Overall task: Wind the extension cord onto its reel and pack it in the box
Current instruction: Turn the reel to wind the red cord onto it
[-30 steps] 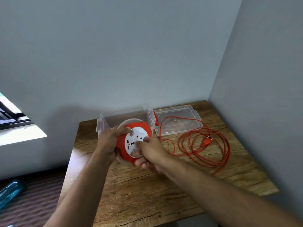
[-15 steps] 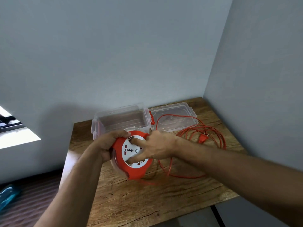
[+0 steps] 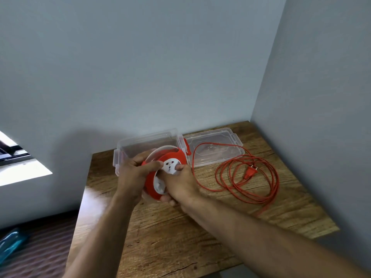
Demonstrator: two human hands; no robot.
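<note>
I hold a round red reel (image 3: 151, 183) with a white socket face above the wooden table (image 3: 180, 233). My left hand (image 3: 133, 173) grips its left rim, thumb across the front. My right hand (image 3: 178, 183) clasps the white centre and lower right edge. The red cord (image 3: 249, 189) runs from the reel over the clear lid (image 3: 216, 141) and lies in loose loops on the table to the right, its plug (image 3: 250, 173) inside the loops. The clear plastic box (image 3: 144, 141) stands open just behind the reel.
Grey walls close the table at the back and right. The table's left and front edges drop to a dark floor, where a blue object (image 3: 12, 243) lies at the far left. A bright window patch (image 3: 20, 173) shows at the left.
My right hand has swung from the top of the reel's face down to its lower right, turning the reel. The cord loop nearest the reel has shortened and the reel sits higher, closer to the box.
</note>
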